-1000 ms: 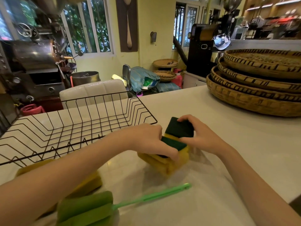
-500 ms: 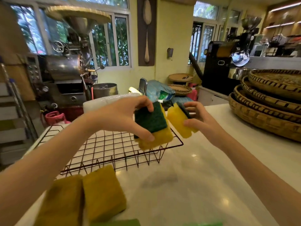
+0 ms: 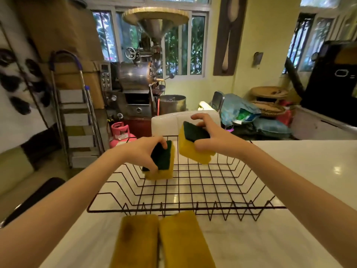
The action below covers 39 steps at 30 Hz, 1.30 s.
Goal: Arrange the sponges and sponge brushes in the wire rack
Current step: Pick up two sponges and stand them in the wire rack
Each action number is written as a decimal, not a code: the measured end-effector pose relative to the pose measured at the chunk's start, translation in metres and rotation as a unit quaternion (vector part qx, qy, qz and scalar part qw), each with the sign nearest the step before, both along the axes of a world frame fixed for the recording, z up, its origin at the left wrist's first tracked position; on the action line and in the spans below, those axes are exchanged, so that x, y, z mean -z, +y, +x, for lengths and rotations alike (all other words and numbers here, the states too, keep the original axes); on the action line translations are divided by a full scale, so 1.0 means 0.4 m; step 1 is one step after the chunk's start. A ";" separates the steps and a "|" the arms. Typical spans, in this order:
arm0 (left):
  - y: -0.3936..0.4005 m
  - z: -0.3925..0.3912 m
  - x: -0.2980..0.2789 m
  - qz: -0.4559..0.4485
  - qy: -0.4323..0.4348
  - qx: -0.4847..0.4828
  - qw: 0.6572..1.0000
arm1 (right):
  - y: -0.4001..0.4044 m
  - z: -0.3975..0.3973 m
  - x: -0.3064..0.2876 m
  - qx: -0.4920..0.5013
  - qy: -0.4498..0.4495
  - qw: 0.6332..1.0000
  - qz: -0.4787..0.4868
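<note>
A wire rack point(image 3: 185, 190) sits on the bench point(image 3: 301, 171), with two flat sponges point(image 3: 164, 240) lying side by side on the bench just near of its front rim. Over the rack's far half, the left hand point(image 3: 144, 151) holds one scouring sponge point(image 3: 160, 163); the right hand point(image 3: 214, 138), farther right and higher, holds another point(image 3: 193, 147). A chair back point(image 3: 168, 122) stands beyond the rack.

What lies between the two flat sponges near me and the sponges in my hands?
In the head view, only the wire rack lies between: its near rim and empty grid floor, with the white counter showing through.
</note>
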<state>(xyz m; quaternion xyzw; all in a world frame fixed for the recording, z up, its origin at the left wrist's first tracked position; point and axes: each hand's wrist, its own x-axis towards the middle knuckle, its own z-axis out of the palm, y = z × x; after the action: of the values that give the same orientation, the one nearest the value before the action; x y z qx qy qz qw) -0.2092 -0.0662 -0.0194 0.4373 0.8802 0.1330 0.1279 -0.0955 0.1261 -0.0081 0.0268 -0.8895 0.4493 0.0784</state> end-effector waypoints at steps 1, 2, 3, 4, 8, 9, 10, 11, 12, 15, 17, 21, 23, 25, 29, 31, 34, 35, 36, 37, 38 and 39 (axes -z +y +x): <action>-0.005 -0.014 0.009 -0.013 -0.002 -0.004 1.000 | -0.011 -0.023 0.005 -0.004 -0.006 1.000 0.017; -0.009 -0.027 0.018 -0.022 -0.004 -0.005 1.000 | -0.021 -0.045 0.012 -0.008 -0.009 0.999 0.035; -0.013 -0.039 0.026 -0.028 -0.005 -0.006 1.000 | -0.032 -0.064 0.019 -0.013 -0.010 0.999 0.051; -0.016 -0.050 0.034 -0.030 -0.006 -0.009 0.999 | -0.042 -0.082 0.026 -0.017 -0.012 0.998 0.063; -0.022 -0.075 0.050 -0.038 -0.019 -0.022 0.999 | -0.063 -0.126 0.057 -0.007 -0.020 0.994 0.107; -0.022 -0.078 0.053 -0.046 -0.019 -0.023 0.998 | -0.065 -0.130 0.067 0.000 -0.016 0.991 0.130; -0.022 -0.080 0.056 -0.056 -0.019 -0.024 0.998 | -0.065 -0.133 0.077 0.004 -0.013 0.988 0.156; -0.020 -0.080 0.059 -0.068 -0.017 -0.024 0.997 | -0.065 -0.134 0.086 0.003 -0.010 0.983 0.183; -0.017 -0.080 0.063 -0.080 -0.015 -0.023 0.996 | -0.065 -0.134 0.094 0.002 -0.007 0.978 0.209; -0.009 -0.078 0.070 -0.101 -0.010 -0.025 0.995 | -0.067 -0.131 0.111 -0.006 0.014 0.962 0.274; -0.007 -0.078 0.071 -0.106 -0.009 -0.025 0.994 | -0.070 -0.132 0.121 -0.016 0.017 0.958 0.287; -0.007 -0.075 0.072 -0.104 -0.006 -0.021 0.994 | -0.082 -0.136 0.149 -0.043 -0.023 0.949 0.310; -0.009 -0.074 0.074 -0.101 -0.006 -0.019 0.995 | -0.084 -0.138 0.152 -0.043 -0.028 0.949 0.310; -0.011 -0.075 0.075 -0.098 -0.007 -0.017 0.995 | -0.084 -0.137 0.151 -0.041 -0.035 0.945 0.324; -0.011 -0.077 0.074 -0.099 -0.011 -0.017 0.995 | -0.085 -0.142 0.155 -0.040 -0.063 0.940 0.334; -0.010 -0.076 0.075 -0.101 -0.014 -0.015 0.995 | -0.082 -0.149 0.156 -0.050 -0.076 0.945 0.315; -0.010 -0.078 0.076 -0.103 -0.012 -0.009 0.995 | -0.074 -0.152 0.152 -0.059 -0.101 0.955 0.272; -0.010 -0.079 0.076 -0.102 -0.010 -0.005 0.995 | -0.072 -0.150 0.150 -0.060 -0.110 0.957 0.262; -0.011 -0.079 0.075 -0.101 -0.006 -0.001 0.995 | -0.072 -0.150 0.147 -0.061 -0.117 0.957 0.259; -0.011 -0.078 0.074 -0.101 0.000 0.003 0.995 | -0.074 -0.149 0.145 -0.061 -0.120 0.956 0.261; -0.011 -0.075 0.074 -0.104 0.010 0.006 0.995 | -0.077 -0.149 0.142 -0.061 -0.118 0.954 0.268; -0.010 -0.071 0.074 -0.107 0.023 0.009 0.994 | -0.079 -0.149 0.141 -0.059 -0.111 0.951 0.284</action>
<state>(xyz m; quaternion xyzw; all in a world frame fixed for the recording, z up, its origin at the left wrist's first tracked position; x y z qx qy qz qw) -0.2378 -0.0704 -0.0492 0.4321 0.8881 0.0269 0.1548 -0.1551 0.0944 -0.0643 0.0501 -0.9803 0.1821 -0.0584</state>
